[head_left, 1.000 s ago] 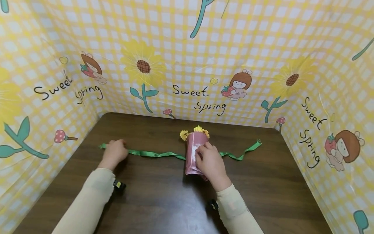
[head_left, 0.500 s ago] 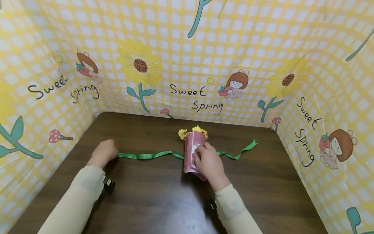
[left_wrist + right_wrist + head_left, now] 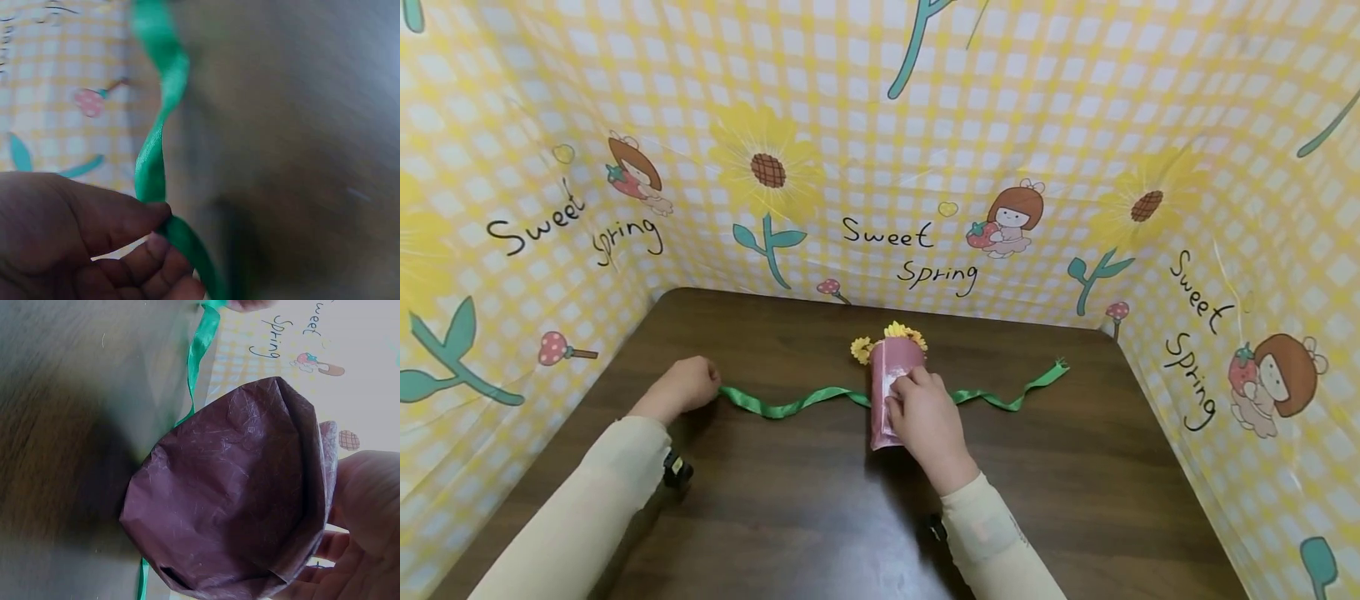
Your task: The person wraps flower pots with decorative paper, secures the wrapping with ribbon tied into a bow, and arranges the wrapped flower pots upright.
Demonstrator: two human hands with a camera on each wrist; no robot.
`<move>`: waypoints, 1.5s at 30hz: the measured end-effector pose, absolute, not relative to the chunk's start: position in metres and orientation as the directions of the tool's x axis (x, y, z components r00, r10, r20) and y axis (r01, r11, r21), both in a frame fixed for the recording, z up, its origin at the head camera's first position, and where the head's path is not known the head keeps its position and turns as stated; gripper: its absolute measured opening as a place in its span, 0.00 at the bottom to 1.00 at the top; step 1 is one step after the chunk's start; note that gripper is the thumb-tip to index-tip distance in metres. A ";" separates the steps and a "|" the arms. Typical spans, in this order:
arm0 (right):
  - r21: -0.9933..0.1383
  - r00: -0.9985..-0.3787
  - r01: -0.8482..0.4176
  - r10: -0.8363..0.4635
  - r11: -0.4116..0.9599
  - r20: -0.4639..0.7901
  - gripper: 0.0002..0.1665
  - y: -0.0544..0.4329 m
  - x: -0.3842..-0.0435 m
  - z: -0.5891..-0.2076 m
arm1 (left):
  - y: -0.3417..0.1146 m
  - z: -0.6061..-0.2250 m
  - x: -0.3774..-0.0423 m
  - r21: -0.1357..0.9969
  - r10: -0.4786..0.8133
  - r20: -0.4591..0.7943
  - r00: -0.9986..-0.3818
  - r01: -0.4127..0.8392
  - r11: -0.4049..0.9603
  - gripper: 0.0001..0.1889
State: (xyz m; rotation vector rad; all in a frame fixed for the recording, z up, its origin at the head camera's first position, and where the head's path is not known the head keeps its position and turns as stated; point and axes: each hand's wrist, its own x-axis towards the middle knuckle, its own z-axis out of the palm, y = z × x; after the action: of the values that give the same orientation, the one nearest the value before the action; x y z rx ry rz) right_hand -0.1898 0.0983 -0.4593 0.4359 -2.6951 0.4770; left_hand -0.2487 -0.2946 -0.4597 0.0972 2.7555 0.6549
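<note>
My left hand [image 3: 688, 383] pinches the green ribbon [image 3: 786, 407] near its left end. Thumb and forefinger hold the ribbon [image 3: 152, 162] in the left wrist view, and a short tail hangs past them. A small bouquet in glossy pink wrapping paper [image 3: 886, 408] lies across the ribbon's middle, its yellow flowers [image 3: 895, 332] pointing away from me. My right hand [image 3: 928, 421] holds the bouquet from above, fingers bent over the paper's seam. From the right wrist, the bouquet's folded base [image 3: 219, 494] looks dark, hiding the flowers and part of the ribbon.
Everything lies on a dark wooden table [image 3: 790, 517]. A yellow checked cloth [image 3: 880, 150] with printed flowers encloses its back and both sides. The ribbon's frayed right end [image 3: 1058, 367] lies loose on the table.
My left hand slid outward along the ribbon to near its end, then came slightly back. The ribbon's left part curves more now. The bouquet shifted a little left and turned straighter under my right hand.
</note>
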 end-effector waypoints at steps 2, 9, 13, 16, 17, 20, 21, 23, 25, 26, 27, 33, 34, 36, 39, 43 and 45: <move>-0.269 -0.882 -0.366 -0.241 0.891 0.405 0.08 0.097 -0.189 -0.460 | -0.287 -0.449 -0.252 0.542 0.158 -0.277 -0.948 -0.019 0.840 0.15; -0.250 -0.874 -0.382 -0.260 0.890 0.411 0.07 0.092 -0.188 -0.464 | -0.222 -0.378 -0.263 0.759 0.264 -0.209 -0.942 0.014 0.651 0.11; -0.224 -0.860 -0.392 -0.270 0.892 0.433 0.06 0.087 -0.188 -0.465 | -0.165 -0.330 -0.265 0.832 0.307 -0.186 -0.933 0.017 0.554 0.11; -0.216 -0.851 -0.401 -0.274 0.890 0.448 0.06 0.084 -0.188 -0.464 | -0.120 -0.299 -0.263 0.879 0.341 -0.164 -0.926 0.020 0.477 0.11; -0.216 -0.849 -0.404 -0.276 0.889 0.450 0.06 0.083 -0.187 -0.464 | -0.106 -0.291 -0.262 0.889 0.352 -0.151 -0.924 0.029 0.457 0.11; -0.217 -0.838 -0.423 -0.289 0.880 0.463 0.06 0.080 -0.187 -0.464 | -0.063 -0.274 -0.262 0.919 0.411 -0.093 -0.907 0.080 0.385 0.10; -0.216 -0.833 -0.429 -0.292 0.877 0.471 0.06 0.079 -0.187 -0.464 | -0.050 -0.272 -0.262 0.930 0.435 -0.079 -0.897 0.091 0.356 0.10; -0.216 -0.826 -0.439 -0.297 0.872 0.479 0.07 0.078 -0.187 -0.464 | -0.027 -0.270 -0.261 0.947 0.507 -0.070 -0.859 0.104 0.305 0.12; -0.210 -0.820 -0.446 -0.304 0.870 0.484 0.06 0.077 -0.187 -0.464 | -0.010 -0.271 -0.258 0.960 0.597 -0.065 -0.799 0.114 0.256 0.14; -0.203 -0.817 -0.449 -0.308 0.870 0.488 0.06 0.077 -0.187 -0.464 | -0.004 -0.273 -0.255 0.964 0.638 -0.059 -0.768 0.123 0.237 0.15; -0.191 -0.810 -0.454 -0.315 0.870 0.494 0.07 0.077 -0.187 -0.465 | 0.000 -0.275 -0.252 0.965 0.671 -0.051 -0.740 0.136 0.224 0.16; -0.127 -0.731 -0.519 -0.362 0.845 0.578 0.07 0.077 -0.190 -0.467 | -0.012 -0.301 -0.224 0.791 0.669 0.103 -0.736 0.469 0.394 0.11; -0.130 -0.727 -0.522 -0.360 0.843 0.585 0.07 0.078 -0.191 -0.467 | -0.018 -0.309 -0.219 0.725 0.628 0.127 -0.768 0.503 0.469 0.11; -0.151 -0.740 -0.511 -0.344 0.846 0.579 0.06 0.080 -0.192 -0.467 | -0.031 -0.332 -0.211 0.626 0.521 0.164 -0.838 0.496 0.601 0.10; -0.183 -0.784 -0.470 -0.313 0.863 0.536 0.07 0.084 -0.193 -0.465 | -0.045 -0.376 -0.203 0.580 0.375 0.204 -0.904 0.421 0.698 0.11; -0.212 -0.824 -0.439 -0.298 0.873 0.481 0.09 0.090 -0.194 -0.460 | -0.050 -0.433 -0.199 0.622 0.302 0.268 -0.915 0.404 0.671 0.18; -0.225 -0.831 -0.443 -0.303 0.868 0.467 0.11 0.093 -0.196 -0.459 | -0.050 -0.451 -0.198 0.642 0.275 0.301 -0.913 0.407 0.650 0.20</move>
State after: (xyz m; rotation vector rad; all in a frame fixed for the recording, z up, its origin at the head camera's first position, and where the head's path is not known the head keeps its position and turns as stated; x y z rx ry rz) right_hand -0.1961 0.0926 -0.4590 0.5492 -2.6164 0.4551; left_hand -0.1975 -0.0500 -0.4510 0.6285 3.0121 1.2451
